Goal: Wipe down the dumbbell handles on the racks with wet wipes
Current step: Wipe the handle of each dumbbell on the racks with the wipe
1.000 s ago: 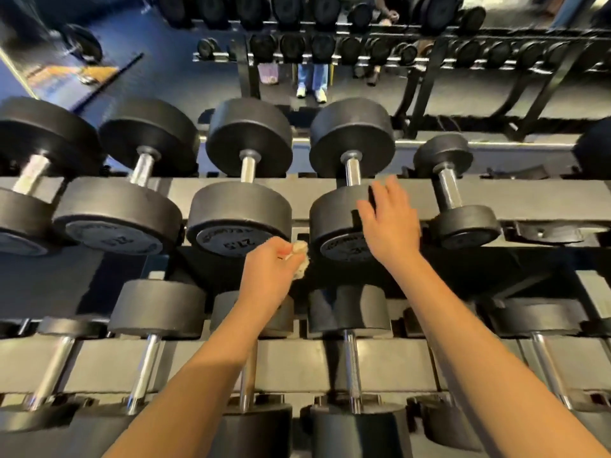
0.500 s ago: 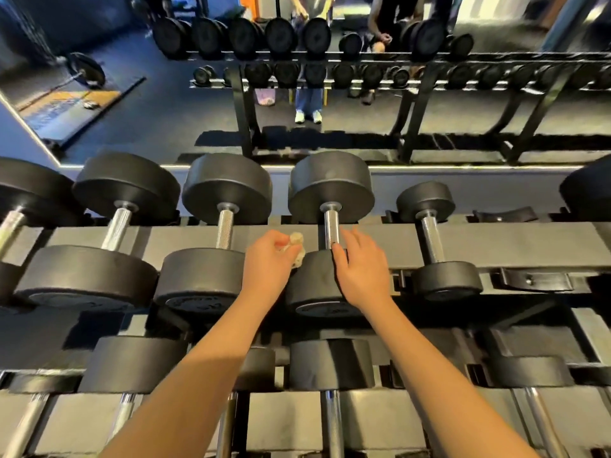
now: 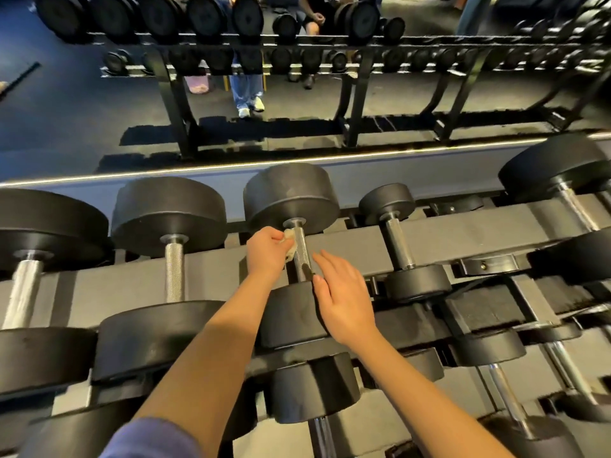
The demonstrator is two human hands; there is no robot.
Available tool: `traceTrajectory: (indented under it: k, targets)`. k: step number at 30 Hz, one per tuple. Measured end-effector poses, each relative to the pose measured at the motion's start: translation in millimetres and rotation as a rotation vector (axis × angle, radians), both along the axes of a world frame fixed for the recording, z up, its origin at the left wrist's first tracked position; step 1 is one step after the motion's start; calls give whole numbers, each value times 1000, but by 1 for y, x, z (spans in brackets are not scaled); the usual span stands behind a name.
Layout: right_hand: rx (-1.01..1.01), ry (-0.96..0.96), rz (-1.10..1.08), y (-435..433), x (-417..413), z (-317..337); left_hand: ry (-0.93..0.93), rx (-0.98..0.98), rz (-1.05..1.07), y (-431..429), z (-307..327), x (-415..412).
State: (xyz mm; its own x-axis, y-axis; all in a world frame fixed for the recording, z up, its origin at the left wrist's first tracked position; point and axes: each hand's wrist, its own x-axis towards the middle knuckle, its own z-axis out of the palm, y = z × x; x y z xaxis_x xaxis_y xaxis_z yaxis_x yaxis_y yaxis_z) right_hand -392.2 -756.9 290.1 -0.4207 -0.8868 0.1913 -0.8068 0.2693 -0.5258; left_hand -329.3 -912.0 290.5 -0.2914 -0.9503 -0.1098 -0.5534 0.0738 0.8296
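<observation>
A black dumbbell with a knurled steel handle (image 3: 301,251) lies on the top tier of the grey rack (image 3: 446,238), at the centre. My left hand (image 3: 267,251) grips a crumpled white wet wipe (image 3: 290,243) and holds it against the left side of that handle, near its far end. My right hand (image 3: 344,297) lies flat with straight fingers on the dumbbell's near weight head (image 3: 291,314), fingertips beside the handle.
More dumbbells flank it on the top tier: a large one (image 3: 173,266) to the left and a small one (image 3: 398,247) to the right. A lower tier holds further dumbbells (image 3: 314,388). The wall mirror (image 3: 82,120) behind reflects another rack and people's legs.
My left hand has carried the wipe up from the near weight head to the handle. My right hand has stayed on the weight head. The camera has moved closer and tilted.
</observation>
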Motion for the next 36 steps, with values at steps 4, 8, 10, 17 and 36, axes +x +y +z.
traceTrajectory:
  k: [4, 8, 10, 17, 36]
  targets:
    - [0, -19, -16, -1, 0, 1, 0, 18, 1, -8, -6, -9]
    - [16, -29, -35, -2, -2, -1, 14, 17, -54, -4, -9, -8]
    - [20, -34, -42, -3, -2, -1, 9, 5, -110, 0, -10, -5]
    - [35, -43, -63, -2, 0, -3, -41, -32, -135, 3, -6, -5]
    - [11, -75, -72, -2, 1, -1, -37, 16, -33, -3, -1, -16]
